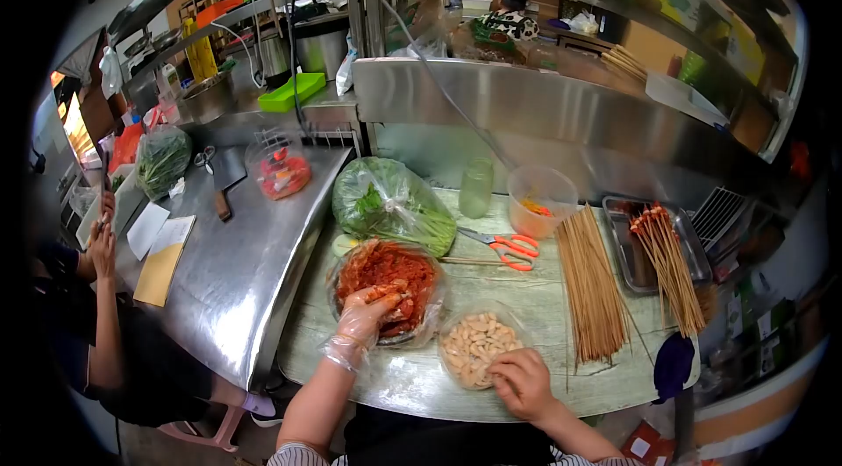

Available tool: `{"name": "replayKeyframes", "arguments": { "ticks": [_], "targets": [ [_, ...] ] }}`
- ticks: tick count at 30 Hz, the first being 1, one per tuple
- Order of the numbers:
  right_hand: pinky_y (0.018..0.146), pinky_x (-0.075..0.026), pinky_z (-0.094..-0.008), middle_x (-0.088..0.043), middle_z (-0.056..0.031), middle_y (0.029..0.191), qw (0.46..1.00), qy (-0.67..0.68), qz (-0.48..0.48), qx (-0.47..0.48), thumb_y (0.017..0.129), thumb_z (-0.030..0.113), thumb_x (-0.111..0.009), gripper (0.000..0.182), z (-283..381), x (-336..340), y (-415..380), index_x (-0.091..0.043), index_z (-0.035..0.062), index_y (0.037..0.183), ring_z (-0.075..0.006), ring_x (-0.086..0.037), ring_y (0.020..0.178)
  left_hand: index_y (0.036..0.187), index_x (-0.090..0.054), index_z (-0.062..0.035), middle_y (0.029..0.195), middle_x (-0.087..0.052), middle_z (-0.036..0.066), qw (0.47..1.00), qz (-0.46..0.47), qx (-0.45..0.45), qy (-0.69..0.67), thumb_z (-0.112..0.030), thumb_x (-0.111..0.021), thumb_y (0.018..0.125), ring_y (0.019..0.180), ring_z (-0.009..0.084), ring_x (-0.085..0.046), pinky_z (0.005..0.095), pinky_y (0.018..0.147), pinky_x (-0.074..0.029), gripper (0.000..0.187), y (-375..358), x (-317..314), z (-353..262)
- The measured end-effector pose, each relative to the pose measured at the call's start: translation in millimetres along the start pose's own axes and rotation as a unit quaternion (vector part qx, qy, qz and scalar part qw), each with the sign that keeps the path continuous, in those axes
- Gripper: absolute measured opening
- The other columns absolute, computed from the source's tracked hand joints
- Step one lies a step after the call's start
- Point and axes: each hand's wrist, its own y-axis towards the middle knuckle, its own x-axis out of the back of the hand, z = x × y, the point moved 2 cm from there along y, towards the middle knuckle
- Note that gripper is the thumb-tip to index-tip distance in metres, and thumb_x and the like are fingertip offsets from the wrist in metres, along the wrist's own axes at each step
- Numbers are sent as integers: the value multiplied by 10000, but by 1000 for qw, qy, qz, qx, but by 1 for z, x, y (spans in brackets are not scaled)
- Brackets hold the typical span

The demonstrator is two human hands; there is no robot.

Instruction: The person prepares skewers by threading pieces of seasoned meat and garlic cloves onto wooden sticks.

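A round bowl lined with clear plastic stands on the pale green, worn-looking counter, filled with glossy red, sauce-coated food. Just beside it, on the right hand's side, a shallow, round, clear plastic tub holds small, pale, bean-shaped pieces. Farther back is a taller translucent tub with a few orange bits low inside. At the right, a rectangular metal tray carries wooden skewers with red-coated tips, their bare ends reaching over its near edge.

The left hand, in a clear plastic glove stained red, reaches into the bowl, its fingers bent against the red food; whether they grip a piece, I cannot tell. The bare right hand is apart from the left, its fingers curled down at the near right edge of the shallow tub (whatever may be between the fingertips is hidden).

Behind the bowl lies a knotted clear bag of leafy greens, near a green-tinted glass and orange-handled scissors. A thick spread of plain wooden skewers lies between the shallow tub and the tray.
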Motion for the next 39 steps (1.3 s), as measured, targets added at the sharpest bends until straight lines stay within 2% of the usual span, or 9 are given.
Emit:
{"name": "replayKeyframes", "arguments": {
  "ticks": [2, 3, 4, 11, 17, 19, 24, 29, 39],
  "targets": [
    [727, -429, -364, -597, -84, 896, 1000, 13, 9, 9, 729, 118, -626, 158, 3, -19, 6, -635, 63, 878, -265, -555, 822, 1027, -595, 80, 952, -641, 127, 999, -22, 16, 39, 20, -606, 805, 795, 189, -639, 286, 696, -558, 231, 1, 11, -12],
    [727, -429, -364, -597, -84, 896, 1000, -7, 28, 13, 729, 118, -626, 158, -10, 17, -7, -635, 63, 878, -265, -555, 822, 1027, -595, 80, 952, -641, 127, 1000, -17, 18, 11, 20, -606, 805, 795, 189, -639, 286, 696, -558, 231, -5, -22, 13],
    [726, -429, -362, -596, -82, 897, 1000, -7, 23, 13, 731, 117, -622, 155, -12, 16, -7, -633, 60, 876, -264, -554, 821, 1025, -596, 80, 949, -642, 125, 999, -16, 20, 20, 17, -609, 801, 794, 187, -639, 285, 705, -554, 233, -6, -24, 12],
    [732, -417, -351, -594, -72, 912, 1000, 4, 0, 11, 734, 120, -618, 140, -6, 0, -9, -623, 54, 858, -253, -553, 819, 1017, -607, 80, 956, -645, 130, 993, -23, 36, 106, 1, -610, 795, 808, 183, -634, 286, 755, -535, 236, -29, -5, 3],
    [757, -391, -346, -595, -45, 919, 1000, -1, 8, 27, 736, 133, -625, 90, -6, -6, -11, -612, 81, 809, -223, -556, 825, 1040, -590, 90, 978, -637, 140, 996, -21, 23, 79, 28, -602, 796, 837, 204, -637, 301, 766, -542, 252, -51, 0, 8],
    [766, -386, -346, -596, -41, 920, 999, -11, 7, 34, 737, 140, -630, 90, -4, -7, -12, -616, 89, 809, -217, -556, 830, 1058, -566, 94, 998, -626, 147, 999, -24, 1, -24, 19, -584, 823, 841, 213, -639, 310, 758, -551, 248, -58, -9, 8],
    [781, -377, -345, -594, -33, 932, 999, -33, 11, 37, 728, 166, -653, 112, 3, -13, -15, -632, 103, 818, -208, -553, 858, 1072, -546, 73, 994, -616, 154, 991, -51, -87, -92, 6, -541, 854, 835, 208, -637, 280, 709, -567, 228, -44, -20, 28],
    [778, -350, -331, -590, 0, 937, 998, -29, 19, 44, 720, 203, -664, 150, 2, -18, -21, -666, 126, 849, -189, -534, 865, 1071, -543, 71, 990, -617, 147, 990, -59, -83, -102, 9, -537, 856, 835, 203, -635, 273, 719, -565, 225, -43, -24, 31],
    [765, -373, -322, -591, -15, 963, 997, -21, 47, 62, 703, 227, -703, 228, 12, -23, -26, -650, 118, 896, -201, -546, 877, 1037, -562, 96, 991, -616, 151, 986, -48, -77, -139, 55, -536, 837, 855, 210, -629, 294, 756, -551, 205, -34, -24, 31]
  ]
}}
